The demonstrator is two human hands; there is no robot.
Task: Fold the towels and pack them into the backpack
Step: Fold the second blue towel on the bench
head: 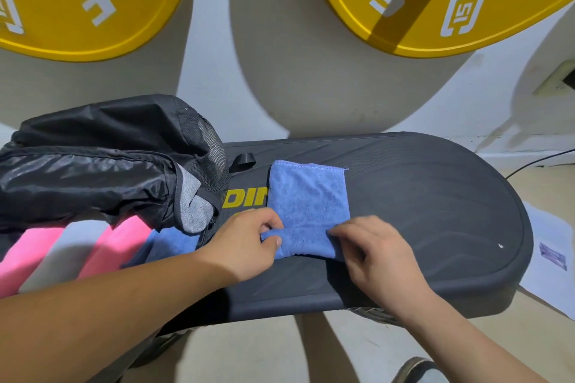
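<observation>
- Head view: the blue towel (pixel 308 196) lies part-folded on the dark platform (pixel 435 211), just right of the black backpack (pixel 109 158).
- To fold well, both near corners should rise evenly and meet the far edge squarely.
- The left hand (pixel 245 242) pinches the towel's near-left edge, and the right hand (pixel 373 249) pinches its near-right corner.

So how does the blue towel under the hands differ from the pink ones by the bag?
The blue towel lies flat as a folded rectangle; the pink towels look like rolls. The blue towel sits on the dark board; the pink towels lie at the backpack's opening. Left hand and right hand pinch the blue towel's near edge; nothing touches the pink towels. Both look like soft cloth.
</observation>
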